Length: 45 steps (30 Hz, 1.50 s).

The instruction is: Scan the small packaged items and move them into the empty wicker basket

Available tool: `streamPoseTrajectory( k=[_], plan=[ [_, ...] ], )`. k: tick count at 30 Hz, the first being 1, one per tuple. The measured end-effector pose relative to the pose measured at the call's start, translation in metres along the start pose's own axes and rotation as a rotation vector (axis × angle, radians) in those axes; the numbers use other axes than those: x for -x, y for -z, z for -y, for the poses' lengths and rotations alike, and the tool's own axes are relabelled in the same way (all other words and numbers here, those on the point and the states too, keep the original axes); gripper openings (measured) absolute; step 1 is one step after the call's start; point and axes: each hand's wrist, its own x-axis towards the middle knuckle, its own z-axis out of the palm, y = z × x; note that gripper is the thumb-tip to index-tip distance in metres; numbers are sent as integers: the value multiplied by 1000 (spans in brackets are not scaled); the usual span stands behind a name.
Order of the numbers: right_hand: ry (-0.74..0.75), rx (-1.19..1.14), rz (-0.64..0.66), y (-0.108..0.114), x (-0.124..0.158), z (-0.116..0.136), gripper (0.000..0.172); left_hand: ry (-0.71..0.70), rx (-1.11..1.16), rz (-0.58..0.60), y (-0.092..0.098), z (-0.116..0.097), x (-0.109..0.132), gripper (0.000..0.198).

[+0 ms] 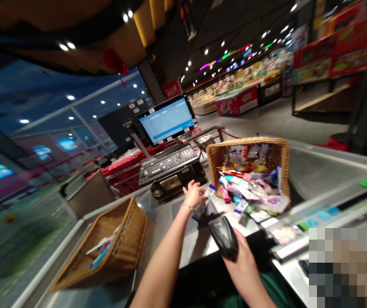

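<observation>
At the metal checkout counter (159, 222), the left hand (193, 195) touches a clear, blue-ended packet (202, 206) between keyboard (169, 164) and scanner, though blur hides whether it grips. Apart from it, the right hand (243, 252) is wrapped around a black handheld barcode scanner (223, 235). The packet might slip if pinched only by its edge; a knock could spill the colourful small packets (250, 184) heaped to the front of the fuller wicker basket (285, 171). The other wicker basket (140, 235) holds a few items, one blue (102, 256).

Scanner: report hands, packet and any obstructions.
Right hand gripping black scanner. Left hand at blue-ended packet, grip unclear. Goods spill from right wicker basket onto counter.
</observation>
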Motion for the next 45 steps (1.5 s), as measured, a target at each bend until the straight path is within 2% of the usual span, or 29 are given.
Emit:
streamPoseTrajectory(
  k=[19, 29, 45],
  plan=[
    [102, 46, -6, -7, 5, 5, 44, 60, 48, -36, 9, 22, 16, 9],
    [105, 9, -20, -11, 7, 7, 40, 84, 68, -42, 9, 31, 20, 7],
    [129, -68, 44, -14, 14, 19, 43, 97, 61, -53, 16, 47, 28, 9]
  ],
)
